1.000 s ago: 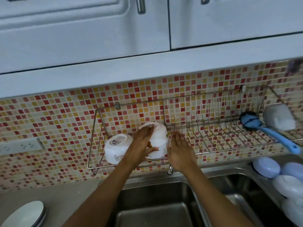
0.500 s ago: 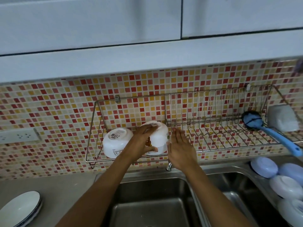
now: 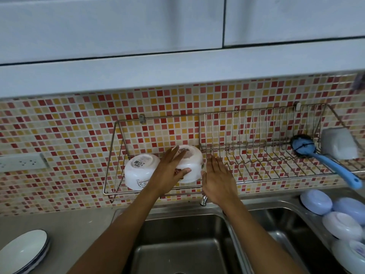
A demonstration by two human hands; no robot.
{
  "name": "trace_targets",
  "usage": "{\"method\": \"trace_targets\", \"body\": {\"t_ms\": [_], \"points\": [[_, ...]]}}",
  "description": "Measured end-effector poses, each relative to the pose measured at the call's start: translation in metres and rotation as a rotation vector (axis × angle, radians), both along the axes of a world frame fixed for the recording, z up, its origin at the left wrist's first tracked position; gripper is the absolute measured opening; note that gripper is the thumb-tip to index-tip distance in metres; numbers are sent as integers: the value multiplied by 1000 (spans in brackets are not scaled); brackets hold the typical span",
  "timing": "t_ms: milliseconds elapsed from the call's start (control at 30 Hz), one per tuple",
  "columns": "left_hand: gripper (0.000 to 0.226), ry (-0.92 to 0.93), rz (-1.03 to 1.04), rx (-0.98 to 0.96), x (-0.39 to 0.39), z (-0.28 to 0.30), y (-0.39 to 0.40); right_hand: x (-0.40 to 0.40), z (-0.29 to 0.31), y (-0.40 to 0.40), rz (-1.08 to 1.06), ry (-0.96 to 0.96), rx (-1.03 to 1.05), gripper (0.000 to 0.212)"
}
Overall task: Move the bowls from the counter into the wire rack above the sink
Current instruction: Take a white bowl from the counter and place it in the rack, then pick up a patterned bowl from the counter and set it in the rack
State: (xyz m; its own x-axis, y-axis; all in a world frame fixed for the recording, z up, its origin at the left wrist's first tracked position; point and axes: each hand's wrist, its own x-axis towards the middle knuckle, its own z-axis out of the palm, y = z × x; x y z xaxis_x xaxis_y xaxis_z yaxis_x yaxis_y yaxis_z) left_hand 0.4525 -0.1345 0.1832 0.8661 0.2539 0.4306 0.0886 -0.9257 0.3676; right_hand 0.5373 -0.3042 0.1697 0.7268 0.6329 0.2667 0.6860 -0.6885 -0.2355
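Note:
Two white bowls lie upside down and tilted in the left part of the wire rack [image 3: 256,147] on the tiled wall. The left bowl [image 3: 139,171] shows a label on its base. My left hand [image 3: 170,172] rests on the right bowl [image 3: 192,166], fingers spread over its base and thumb under its rim. Just right of that bowl my right hand [image 3: 218,179] is held flat with fingers together, holding nothing. Several upturned bowls [image 3: 342,224], blue and white, sit on the counter at the right edge.
A blue-handled brush [image 3: 324,161] and a white container [image 3: 338,143] lie at the rack's right end. Below is a double steel sink [image 3: 177,244] with a tap [image 3: 203,200]. Stacked plates [image 3: 23,250] sit bottom left, a wall socket [image 3: 21,161] at left, cabinets overhead.
The view has shifted slightly. Both hands stay at the right bowl in the rack, the left hand's fingers spreading further over its base.

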Motion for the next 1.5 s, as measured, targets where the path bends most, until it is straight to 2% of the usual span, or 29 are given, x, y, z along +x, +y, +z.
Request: {"method": "trace_targets", "body": {"t_ms": [233,333,433,533,667,767,833,933,1033,1100,1167,1267,1367,1500], "points": [[58,39,15,-44,-2,0,-1,-2,2,-2,-3,-4,-5,59],[56,-31,118,74,-9,1,-9,-6,-3,-4,-18,-101,31,61],[56,-20,221,173,-26,-10,-17,-25,-17,-10,-52,-229,124,59],[59,25,294,330,-51,-35,-26,-50,-38,-11,-60,-226,227,55],[60,62,321,254,-94,-68,-41,-88,-61,0,-47,-108,309,63],[61,86,325,212,-131,-91,-39,-120,-81,17,50,-38,370,62],[63,139,378,147,-161,-106,-29,-143,-99,32,140,14,317,63],[64,234,566,60,-224,-123,-10,-191,-128,62,299,134,233,66],[67,290,717,-112,-295,-128,11,-241,-145,91,468,287,135,72],[69,281,839,-157,-348,-133,29,-278,-149,117,575,365,85,76],[66,265,944,-150,-392,-140,45,-310,-149,139,594,401,81,77],[64,220,1119,-215,-468,-146,72,-380,-144,184,666,419,49,70],[62,144,1287,-306,-533,-151,98,-447,-138,224,793,578,3,61],[60,66,1433,-435,-602,-171,128,-519,-148,264,804,762,-222,58]]}}
